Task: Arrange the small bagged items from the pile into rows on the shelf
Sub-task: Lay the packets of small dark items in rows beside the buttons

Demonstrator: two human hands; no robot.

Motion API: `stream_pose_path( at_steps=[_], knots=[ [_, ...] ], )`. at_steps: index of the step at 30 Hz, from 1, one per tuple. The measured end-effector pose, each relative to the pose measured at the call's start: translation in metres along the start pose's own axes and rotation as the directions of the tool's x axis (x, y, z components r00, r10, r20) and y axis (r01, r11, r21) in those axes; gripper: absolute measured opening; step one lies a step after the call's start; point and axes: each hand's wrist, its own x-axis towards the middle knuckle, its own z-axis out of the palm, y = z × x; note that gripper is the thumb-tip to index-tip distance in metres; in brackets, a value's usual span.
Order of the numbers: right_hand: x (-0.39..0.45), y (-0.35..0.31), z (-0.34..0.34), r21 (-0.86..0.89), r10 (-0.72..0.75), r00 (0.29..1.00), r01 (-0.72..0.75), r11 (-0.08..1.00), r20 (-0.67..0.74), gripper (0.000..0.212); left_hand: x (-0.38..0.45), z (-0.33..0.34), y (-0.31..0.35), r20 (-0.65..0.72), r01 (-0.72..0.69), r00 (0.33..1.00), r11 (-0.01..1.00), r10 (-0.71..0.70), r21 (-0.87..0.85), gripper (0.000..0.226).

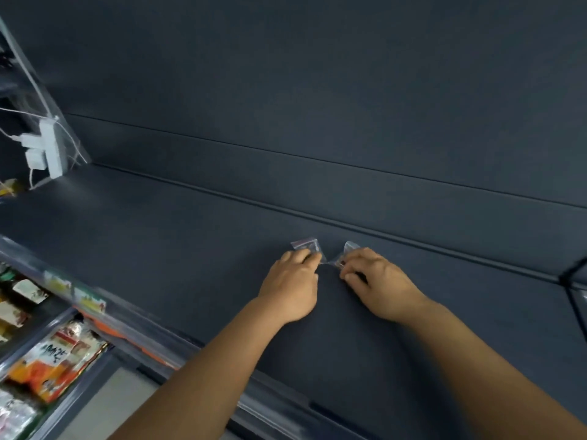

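Two bare forearms reach in from the bottom edge across a dark shelf (pixel 197 249), where a person works on two small clear bags set side by side near the back ledge. Left hand (pixel 293 287) rests over the left bag (pixel 306 246), fingertips curled onto its lower edge and apparently pinching it; right hand (pixel 378 281) covers most of the right bag (pixel 349 249), fingers bent down on the plastic in what looks like a pinch. Both bags lie just apart, their near corners close to touching between the two hands. Each appears feather-light, soft and slick, likely to skid on the smooth shelf, so a pinch at a corner or at the stiffer seal strip seems the best hold. Seal strips point away from the camera toward the back wall, which puts each bag's long axis roughly front to back, though blur makes this uncertain. No pile shows in view. Packaged goods (pixel 60 354) fill a lower tier at left, and a white power strip (pixel 50 147) hangs beyond
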Motion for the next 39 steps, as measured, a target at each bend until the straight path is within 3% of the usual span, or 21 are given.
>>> stream_pose_path(
  at_steps=[3,5,8,10,12,15,19,26,29,33,39],
  knots=[
    [-0.007,0.000,0.004,0.084,0.092,0.974,-0.076,0.994,-0.205,0.013,-0.014,-0.002,-0.004,-0.053,-0.094,0.995,0.980,0.086,-0.178,0.037],
    [-0.007,0.001,0.009,0.117,0.289,0.900,-0.265,0.957,-0.326,0.015,-0.013,-0.004,-0.006,-0.119,-0.011,0.993,0.969,-0.019,-0.245,0.031],
    [0.001,-0.003,0.014,0.042,0.544,0.799,-0.553,0.832,-0.257,0.043,-0.001,-0.005,-0.006,-0.132,0.216,0.962,0.959,-0.241,-0.182,0.041],
    [0.010,-0.009,0.017,-0.013,0.591,0.781,-0.606,0.796,-0.202,0.053,0.007,-0.003,-0.004,-0.106,0.240,0.963,0.967,-0.249,-0.087,0.048],
    [0.019,-0.014,0.018,0.063,0.618,0.767,-0.617,0.784,-0.174,0.045,0.013,-0.001,-0.003,-0.106,0.236,0.962,0.962,-0.252,-0.137,0.045],
    [0.027,-0.020,0.018,0.180,0.629,0.765,-0.605,0.776,-0.137,0.017,0.020,-0.001,-0.001,-0.088,0.237,0.958,0.926,-0.273,-0.293,0.031],
    [0.023,-0.028,0.018,0.376,0.628,0.757,-0.536,0.756,-0.182,0.011,0.023,-0.003,0.001,-0.050,0.214,0.967,0.902,-0.250,-0.375,0.006],
    [-0.013,-0.029,-0.003,0.702,0.713,0.635,-0.363,0.613,-0.295,0.016,0.023,-0.006,0.025,0.000,0.114,0.988,0.724,-0.155,-0.680,0.014],
    [-0.040,-0.025,-0.018,0.760,0.733,0.609,-0.310,0.571,-0.303,0.019,0.018,-0.007,0.056,-0.013,0.043,0.997,0.656,-0.080,-0.753,0.015],
    [-0.088,-0.011,-0.038,0.810,0.762,0.546,-0.233,0.538,-0.349,0.022,0.006,-0.004,0.105,0.061,0.050,0.998,0.538,0.003,-0.841,0.013],
    [-0.173,0.010,-0.068,0.865,0.807,0.437,-0.116,0.488,-0.396,0.021,-0.023,0.009,0.196,0.118,0.023,0.977,0.465,0.176,-0.885,0.017]
  ],
)
